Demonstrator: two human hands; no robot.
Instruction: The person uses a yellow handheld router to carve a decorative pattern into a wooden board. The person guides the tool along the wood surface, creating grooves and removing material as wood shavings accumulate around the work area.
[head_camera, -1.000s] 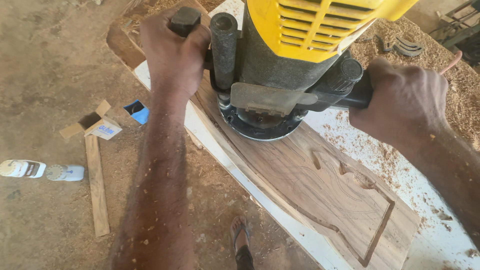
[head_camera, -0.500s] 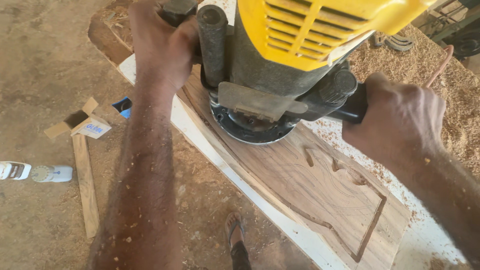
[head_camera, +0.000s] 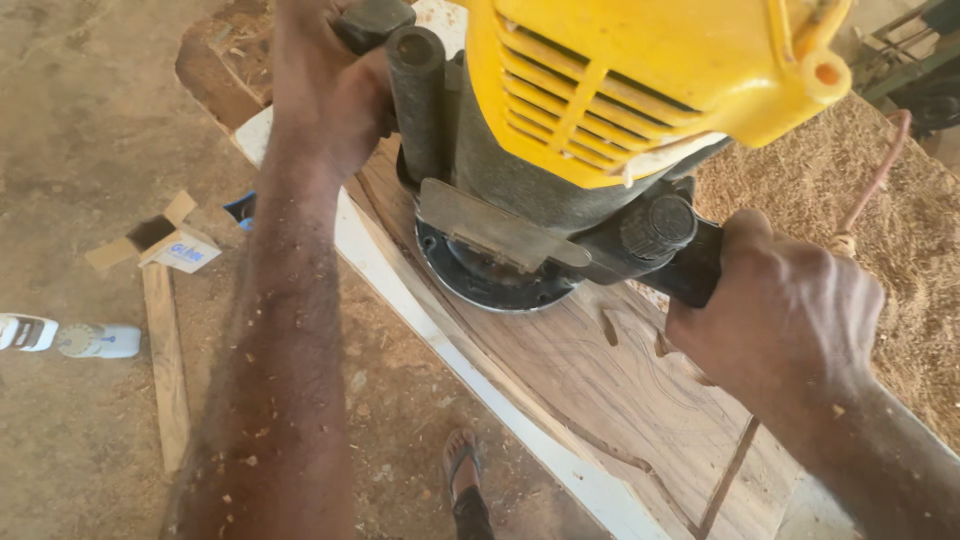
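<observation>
On the dirt floor (head_camera: 80, 120) to the left lay one small opened cardboard box (head_camera: 165, 240), tan with a white-and-blue face, its flaps spread. Beside it, nearer the white board, showed one blue scrap (head_camera: 240, 207), partly hidden by the forearm. Farther left lay one white bottle (head_camera: 70, 338) on its side, its label pale and round. One thin wooden strip (head_camera: 165, 365) ran lengthwise from the box toward the camera.

One router (head_camera: 580, 150), yellow-topped with a dark round base, stood upright on the brown wood panel (head_camera: 640, 400), its base flat on the wood near the panel's far end. Its two handles stuck out to either side, along a line slanting from upper left to lower right. The left hand (head_camera: 325, 90) was wrapped tight round the far handle, and the right hand (head_camera: 780, 310) was clenched round the near one. The panel lay on the white tabletop (head_camera: 420, 330), its long axis running diagonally, with a routed groove (head_camera: 728, 478) in it. One sandalled foot (head_camera: 462, 470) showed below.
</observation>
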